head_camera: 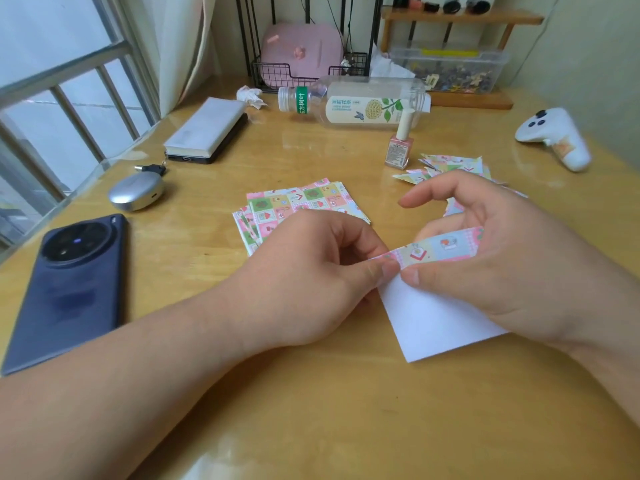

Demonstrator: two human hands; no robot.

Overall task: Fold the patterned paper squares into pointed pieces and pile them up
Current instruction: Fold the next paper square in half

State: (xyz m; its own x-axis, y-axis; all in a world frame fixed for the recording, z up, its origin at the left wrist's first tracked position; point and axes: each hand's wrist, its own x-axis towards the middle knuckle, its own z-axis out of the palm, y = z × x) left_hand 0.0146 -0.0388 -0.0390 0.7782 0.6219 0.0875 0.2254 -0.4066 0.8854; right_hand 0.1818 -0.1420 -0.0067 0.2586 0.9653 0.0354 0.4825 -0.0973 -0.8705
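- Paper sheet [433,317], patterned edge turned over, lies nearer the person than the nail polish bottle [398,152].
- Left hand [311,271]: thumb and forefinger pinch the fold.
- Right hand [491,261]: pinches the same fold, forefinger straight.
- Folded pieces [453,164]: just beside the bottle.

Phone [69,292], earbud case [136,192], bottle [356,103], nail polish [399,147] on table [311,410].

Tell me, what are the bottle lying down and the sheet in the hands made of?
The bottle looks like clear plastic: you can see through it. The sheet looks like thin paper, printed on one side, plain white on the other, folding sharply.
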